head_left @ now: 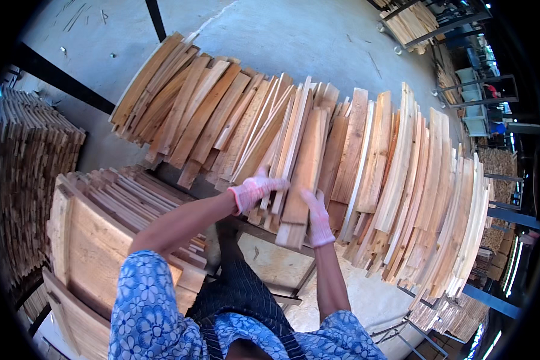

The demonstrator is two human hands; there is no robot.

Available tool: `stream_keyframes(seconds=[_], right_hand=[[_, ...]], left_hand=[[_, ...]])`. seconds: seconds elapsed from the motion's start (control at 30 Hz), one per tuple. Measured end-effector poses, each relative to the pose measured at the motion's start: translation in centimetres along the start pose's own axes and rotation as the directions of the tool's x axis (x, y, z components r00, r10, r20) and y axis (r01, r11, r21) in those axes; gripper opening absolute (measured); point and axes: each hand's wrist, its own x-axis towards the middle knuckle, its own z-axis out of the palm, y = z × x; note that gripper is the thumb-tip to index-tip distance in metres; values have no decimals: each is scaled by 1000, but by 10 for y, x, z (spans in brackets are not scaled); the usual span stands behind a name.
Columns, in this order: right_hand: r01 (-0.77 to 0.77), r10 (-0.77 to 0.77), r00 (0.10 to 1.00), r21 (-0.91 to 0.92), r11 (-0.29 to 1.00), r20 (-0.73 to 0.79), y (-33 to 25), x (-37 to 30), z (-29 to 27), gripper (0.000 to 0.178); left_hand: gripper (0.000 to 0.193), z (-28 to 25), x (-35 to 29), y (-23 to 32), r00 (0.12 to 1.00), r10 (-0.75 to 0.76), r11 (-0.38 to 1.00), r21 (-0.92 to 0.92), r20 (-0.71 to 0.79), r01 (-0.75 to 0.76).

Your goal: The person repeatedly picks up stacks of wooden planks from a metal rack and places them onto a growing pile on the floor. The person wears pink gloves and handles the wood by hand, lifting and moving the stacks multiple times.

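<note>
The long, flat, light-brown wooden board lies mid-frame, its long axis running upward, leaning slightly right. The pink-gloved right hand is nearer, against its right edge; the pink-gloved left hand sits left. Whether either grip is closed, I cannot tell.

The boards are of matt wood; the gloves look knitted; the floor looks smooth.

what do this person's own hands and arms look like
The left hand and right hand wear pale pink-and-white gloves reaching the wrists. The forearms are bare below blue sleeves printed with pale flowers, ending around the elbows.
</note>
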Motion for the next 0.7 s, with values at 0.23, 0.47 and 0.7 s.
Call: stream_keyframes(seconds=[0.23,0.47,0.7], right_hand=[[-461,413,887,454,763,207,30,-66,-20,75],[-365,289,929,434,824,232,60,-74,-28,75],[-199,95,920,246,948,381,-20,-131,44,91]], left_hand=[[88,57,-106,-36,984,-169,983,-90,-62,163],[100,77,-155,-33,983,85,940,340,-162,-25],[111,96,-267,-50,887,237,949,290,-397,-124]])
